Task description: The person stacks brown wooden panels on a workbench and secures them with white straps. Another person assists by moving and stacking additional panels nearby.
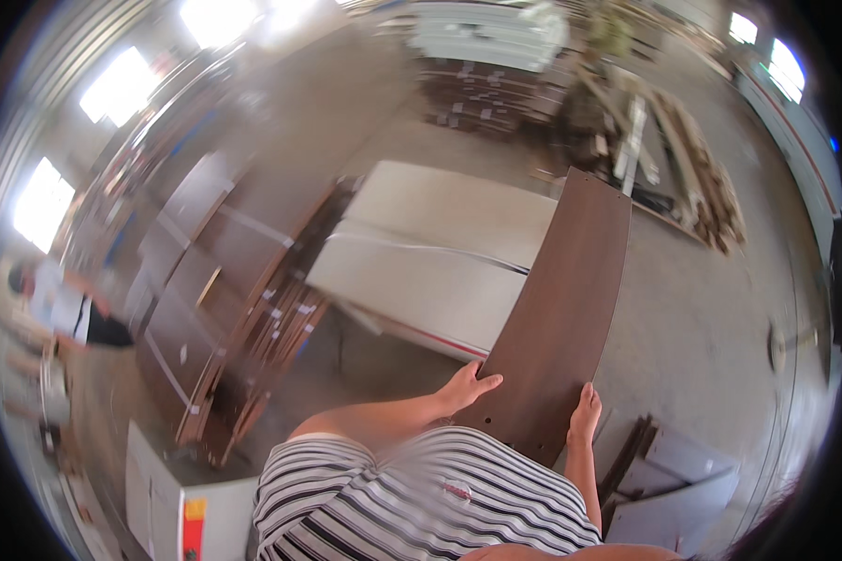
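Note:
A long dark brown wooden panel point(559, 299) stretches away from my body, with small drilled holes near its two ends. My left hand point(468, 387) grips its left edge, thumb on the top face and fingers hidden beneath. At the opposite edge my right hand point(585, 411) is wrapped round the panel, its fingers mostly under the board. Just past the panel's left side is a large pale beige board stack point(421, 252) with a strap across it; the panel's far part overlaps the stack's right side in view.
Strapped stacks of brown panels point(225, 271) stand at the left, with a person point(61, 304) beyond them. Lower right, several grey-brown boards point(674, 486) lean together. Timber offcuts point(674, 159) and a wrapped stack point(486, 37) lie at the back. A white cabinet point(220, 514) is lower left.

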Tool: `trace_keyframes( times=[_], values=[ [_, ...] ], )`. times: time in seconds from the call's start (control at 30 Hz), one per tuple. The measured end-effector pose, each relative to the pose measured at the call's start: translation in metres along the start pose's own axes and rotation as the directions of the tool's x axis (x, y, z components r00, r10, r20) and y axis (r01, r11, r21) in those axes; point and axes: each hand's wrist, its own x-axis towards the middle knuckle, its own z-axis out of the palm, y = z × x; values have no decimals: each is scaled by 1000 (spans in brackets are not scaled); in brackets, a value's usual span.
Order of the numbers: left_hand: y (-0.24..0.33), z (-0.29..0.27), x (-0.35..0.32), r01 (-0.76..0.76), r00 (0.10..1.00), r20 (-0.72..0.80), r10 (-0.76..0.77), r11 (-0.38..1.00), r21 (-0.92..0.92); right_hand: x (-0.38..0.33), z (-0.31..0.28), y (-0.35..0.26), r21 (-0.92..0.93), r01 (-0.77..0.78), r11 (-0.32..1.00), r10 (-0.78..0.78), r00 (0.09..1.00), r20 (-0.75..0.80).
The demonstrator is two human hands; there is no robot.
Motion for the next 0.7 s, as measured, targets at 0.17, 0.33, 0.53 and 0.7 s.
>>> trace_keyframes(
  times=[0.17, 0.33, 0.53, 0.7],
  values=[
    [-3, -77, -32, 81, 972, -207, -108, 988, -135, 20, 104, -3, -169, -29, 985, 69, 970, 234],
    [-33, -126, -25, 51, 969, -240, -66, 996, -67, 5, 150, 15, -8, -23, 1000, 24, 940, 341],
    [-30, -149, 19, 235, 956, -288, 54, 446, 863, 7, 74, 65, -175, -299, 938, 345, 755, 558],
    [2, -70, 50, -145, 838, -93, 537, 384, 912, -23, -82, 140, 167, -495, 853, 471, 867, 163]
  ],
)
